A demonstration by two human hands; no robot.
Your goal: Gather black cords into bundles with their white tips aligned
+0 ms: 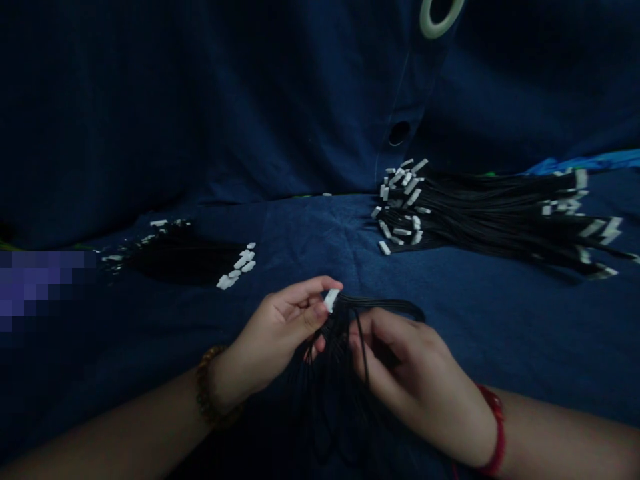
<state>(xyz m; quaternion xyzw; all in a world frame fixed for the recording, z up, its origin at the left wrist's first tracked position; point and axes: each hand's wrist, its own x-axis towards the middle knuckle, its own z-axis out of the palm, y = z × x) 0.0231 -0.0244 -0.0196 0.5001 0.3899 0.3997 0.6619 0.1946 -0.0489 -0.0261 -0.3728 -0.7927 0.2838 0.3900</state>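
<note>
Between the thumb and index finger of my left hand (273,333) is a white connector (331,299), with black wires (385,303) running from it to the right and looping back. My right hand (415,373) is closed in a pinch beside the wires, its fingertips among the black strands. Several thin wire ends hang below the connector, dark against the cloth and hard to separate. What exactly the right fingertips grip is partly hidden, but a black wire passes over them.
A large bundle of black cables (475,207) with white connectors lies at the back right. Another bundle (185,257) with white connectors lies at the left. Dark blue cloth (320,233) covers the surface, and a blue curtain with a pale ring (440,27) hangs behind.
</note>
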